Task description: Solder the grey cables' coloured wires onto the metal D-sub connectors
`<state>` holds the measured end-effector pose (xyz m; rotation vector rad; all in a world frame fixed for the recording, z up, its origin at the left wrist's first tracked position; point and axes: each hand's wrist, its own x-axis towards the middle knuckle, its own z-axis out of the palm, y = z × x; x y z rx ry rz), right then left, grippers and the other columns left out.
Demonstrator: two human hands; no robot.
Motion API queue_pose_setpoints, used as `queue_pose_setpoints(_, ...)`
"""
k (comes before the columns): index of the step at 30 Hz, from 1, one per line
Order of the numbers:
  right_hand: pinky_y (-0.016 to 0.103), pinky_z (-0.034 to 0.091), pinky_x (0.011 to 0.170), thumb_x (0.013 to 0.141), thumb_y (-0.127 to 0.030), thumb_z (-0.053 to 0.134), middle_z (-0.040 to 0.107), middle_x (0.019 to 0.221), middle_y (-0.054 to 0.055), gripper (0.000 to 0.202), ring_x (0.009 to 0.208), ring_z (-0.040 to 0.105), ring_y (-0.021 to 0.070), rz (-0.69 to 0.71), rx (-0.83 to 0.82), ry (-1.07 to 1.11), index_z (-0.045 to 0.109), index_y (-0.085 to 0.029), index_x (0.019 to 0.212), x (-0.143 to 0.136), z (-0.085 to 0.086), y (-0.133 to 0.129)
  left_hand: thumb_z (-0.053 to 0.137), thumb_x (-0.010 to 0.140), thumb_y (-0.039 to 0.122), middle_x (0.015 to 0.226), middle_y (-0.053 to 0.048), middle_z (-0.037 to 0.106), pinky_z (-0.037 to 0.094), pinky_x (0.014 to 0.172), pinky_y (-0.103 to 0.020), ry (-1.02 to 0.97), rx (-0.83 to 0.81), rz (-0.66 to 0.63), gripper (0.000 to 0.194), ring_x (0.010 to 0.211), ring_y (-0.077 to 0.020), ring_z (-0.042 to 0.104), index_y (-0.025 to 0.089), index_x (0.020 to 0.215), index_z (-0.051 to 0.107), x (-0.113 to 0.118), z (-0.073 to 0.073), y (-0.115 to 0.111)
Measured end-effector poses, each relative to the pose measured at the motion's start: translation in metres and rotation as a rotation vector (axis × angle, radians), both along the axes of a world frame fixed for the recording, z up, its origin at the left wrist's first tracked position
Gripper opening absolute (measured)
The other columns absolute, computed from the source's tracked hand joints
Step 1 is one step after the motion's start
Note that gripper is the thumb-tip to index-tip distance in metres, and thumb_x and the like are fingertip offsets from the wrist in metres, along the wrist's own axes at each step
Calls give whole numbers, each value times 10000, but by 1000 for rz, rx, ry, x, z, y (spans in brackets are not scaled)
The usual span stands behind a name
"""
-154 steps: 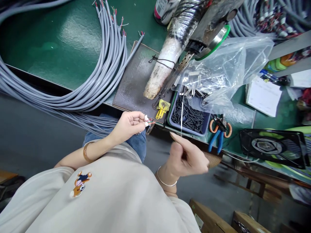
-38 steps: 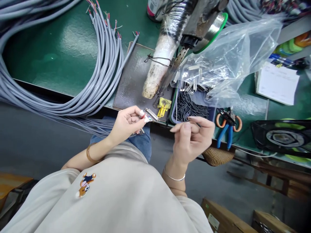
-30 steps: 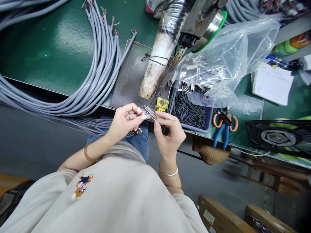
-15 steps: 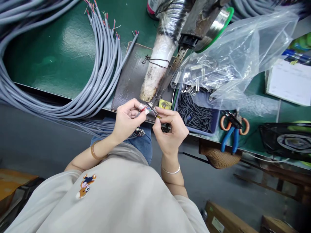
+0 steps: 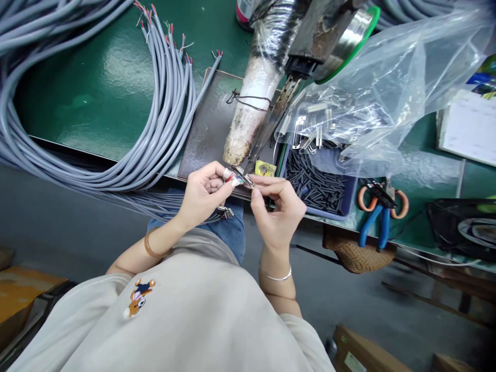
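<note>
My left hand (image 5: 207,191) is closed in a pinch on thin coloured wires (image 5: 231,177) at the end of a grey cable. Against the wires lies a small metal multi-pin connector (image 5: 244,178), tilted down to the right. The thumb and fingertips of my right hand (image 5: 279,206) are closed on the connector's right end. Just above it, a soldering iron (image 5: 284,98) points down, its tip close to the connector. Beside the iron is a whitish wrapped tube (image 5: 248,108) with a scorched end. Exact contact between tip, wires and pins is too small to make out.
Bundled grey cables (image 5: 163,103) curve over the green table (image 5: 96,98). A blue tray (image 5: 351,199) of black sleeves stands right of my hands, with a clear bag (image 5: 391,103) of connectors over it. Further right lie blue-handled pliers (image 5: 374,222). A solder spool (image 5: 354,44) stands behind.
My right hand has shifted slightly right and down, its fingertips now at the connector's right end. My left hand keeps its pinch on the wires. The whole view has shifted a little.
</note>
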<state>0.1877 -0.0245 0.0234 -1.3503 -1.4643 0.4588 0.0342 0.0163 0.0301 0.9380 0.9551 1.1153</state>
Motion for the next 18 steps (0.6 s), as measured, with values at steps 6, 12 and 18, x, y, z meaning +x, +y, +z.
queue_pose_setpoints(6, 243, 555, 535, 932, -214, 699, 792, 974, 24, 73, 647, 687, 107, -27, -40, -34, 654, -231, 878, 4, 9, -12, 895, 737, 326, 666, 19, 621, 455, 441, -164, -21, -70, -111, 323, 461, -45, 518, 146, 798, 635, -3, -2, -11)
queue_pose_setpoints(12, 277, 569, 606, 905, -137, 714, 752, 836, -8, 136, 731, 712, 137, -5, 124, -171, 644, -246, 864, -2, 3, -17, 919, 698, 292, 703, 15, 650, 464, 448, -149, -50, -76, -97, 331, 489, -42, 537, 144, 794, 639, 0, -2, -20)
queue_pose_setpoints(18, 344, 615, 710, 917, -139, 687, 739, 881, 2, 119, 788, 739, 171, -186, 186, -93, 654, -252, 920, 3, -5, -19, 891, 728, 305, 661, 36, 639, 401, 384, -129, -97, -79, -47, 351, 408, -18, 500, 161, 747, 571, -6, -1, -12)
